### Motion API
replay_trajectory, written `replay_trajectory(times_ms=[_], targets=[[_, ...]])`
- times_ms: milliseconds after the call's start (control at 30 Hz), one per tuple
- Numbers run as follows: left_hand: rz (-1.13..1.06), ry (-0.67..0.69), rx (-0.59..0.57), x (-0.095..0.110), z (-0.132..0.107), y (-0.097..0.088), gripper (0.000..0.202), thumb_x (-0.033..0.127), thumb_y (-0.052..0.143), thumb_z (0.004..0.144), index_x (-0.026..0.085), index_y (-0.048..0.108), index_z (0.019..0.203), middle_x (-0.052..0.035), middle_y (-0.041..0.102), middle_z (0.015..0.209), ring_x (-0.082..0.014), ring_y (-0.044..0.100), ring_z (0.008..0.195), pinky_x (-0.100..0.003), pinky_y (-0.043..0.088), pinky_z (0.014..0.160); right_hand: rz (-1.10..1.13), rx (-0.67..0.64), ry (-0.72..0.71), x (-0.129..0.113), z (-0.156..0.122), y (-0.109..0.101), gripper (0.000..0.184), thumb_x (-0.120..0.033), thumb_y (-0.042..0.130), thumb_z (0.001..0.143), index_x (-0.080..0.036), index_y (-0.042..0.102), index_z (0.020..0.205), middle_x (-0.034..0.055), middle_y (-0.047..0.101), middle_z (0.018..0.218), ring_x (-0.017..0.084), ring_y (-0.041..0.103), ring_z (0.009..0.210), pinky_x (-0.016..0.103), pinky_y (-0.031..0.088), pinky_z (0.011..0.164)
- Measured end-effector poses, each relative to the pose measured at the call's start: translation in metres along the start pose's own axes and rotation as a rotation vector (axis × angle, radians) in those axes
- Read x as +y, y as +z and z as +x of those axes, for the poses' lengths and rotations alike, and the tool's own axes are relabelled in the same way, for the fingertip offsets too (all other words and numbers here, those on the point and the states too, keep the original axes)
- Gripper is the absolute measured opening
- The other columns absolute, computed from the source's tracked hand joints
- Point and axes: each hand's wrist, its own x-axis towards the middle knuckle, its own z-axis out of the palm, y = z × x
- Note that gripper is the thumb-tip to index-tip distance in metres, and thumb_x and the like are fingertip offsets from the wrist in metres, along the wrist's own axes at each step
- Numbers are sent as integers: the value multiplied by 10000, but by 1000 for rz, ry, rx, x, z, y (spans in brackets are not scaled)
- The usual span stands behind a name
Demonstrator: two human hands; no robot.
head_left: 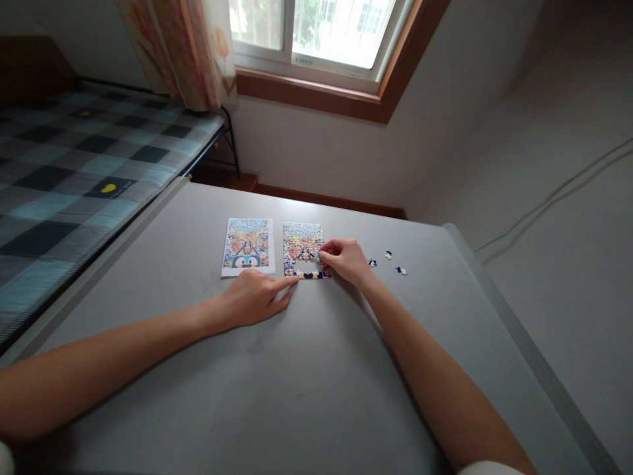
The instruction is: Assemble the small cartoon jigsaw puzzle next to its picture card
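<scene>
Ahead of you, past your pale grey tabletop [297,402], a sliding window [341,33] in a brown wooden frame [306,90] lets daylight in through a whitish wall [306,145] with a brown baseboard [331,202]. On your left, a tulip-patterned curtain [171,53] hangs by a checked mattress [99,155] on a dark metal bed frame [232,140]. On your right, a cable [548,199] crosses the shadowed wall [568,303].

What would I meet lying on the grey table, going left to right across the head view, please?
White-bordered colourful paper picture, partly assembled rectangular multicoloured jigsaw puzzle, loose blue-and-white jigsaw pieces.
</scene>
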Motion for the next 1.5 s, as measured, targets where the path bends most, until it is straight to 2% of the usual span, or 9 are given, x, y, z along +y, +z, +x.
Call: replay_trajectory(times_ms=[400, 867, 1500], targets=[[31, 15, 11, -1, 0, 0, 338, 343, 507, 897, 258, 630, 1200, 2, 647, 561, -138, 585, 470, -226, 370, 490, -72, -2, -12, -1, 1, 0, 96, -171, 612, 682, -140, 703, 688, 28, 679, 609, 122, 590, 560, 219, 418, 544], [23, 6, 9, -1, -1, 0, 334, 350, 502, 901, 277, 627, 1202, 3, 651, 563, -146, 591, 481, -232, 372, 502, -32, 51, -69, 6, 4, -3, 123, -190, 602, 706, -140, 714, 716, 35, 696, 649, 119, 584, 580, 228, 420, 566], [28, 3, 6, -1, -1, 2, 333, 348, 498, 900, 285, 624, 1202, 13, 647, 564, -145, 575, 471, -230, 374, 495, -68, -28, -51, 8, 3, -2, 101, -174, 623, 703, -152, 720, 719, 31, 694, 632, 127, 607, 583, 221, 425, 556]])
